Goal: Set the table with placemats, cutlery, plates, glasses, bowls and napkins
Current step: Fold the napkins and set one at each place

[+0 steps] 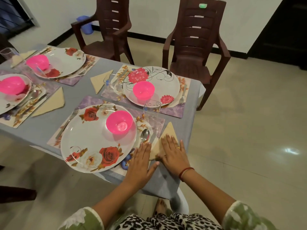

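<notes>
Four place settings lie on the grey-clothed tabletop (38, 130), each with a floral plate and a pink bowl. At far left, one setting (13, 93) sits beside a beige folded napkin (51, 103) whose long axis runs diagonally away from the camera. Behind it, a second setting (61, 62) is partly hidden by a clear glass (10, 55). In the near middle, the rose-patterned plate (98, 140) rests on its placemat (93, 102), with a fork (68, 122) along its left edge and the pink bowl (119, 122) on its far right part. A spoon (144, 135) lies just right of the plate, bowl end pointing away, and a glass (152, 112) stands beyond it. The left hand (139, 161) lies flat, fingers spread, grasping nothing, at the placemat's near right corner. Next to it, the right hand (174, 155) presses flat, its grip also released, on a triangular napkin (168, 131) near the tabletop's corner; the napkin's tip points away from the person. The fourth setting (151, 85) lies beyond, before two brown chairs (196, 52).
</notes>
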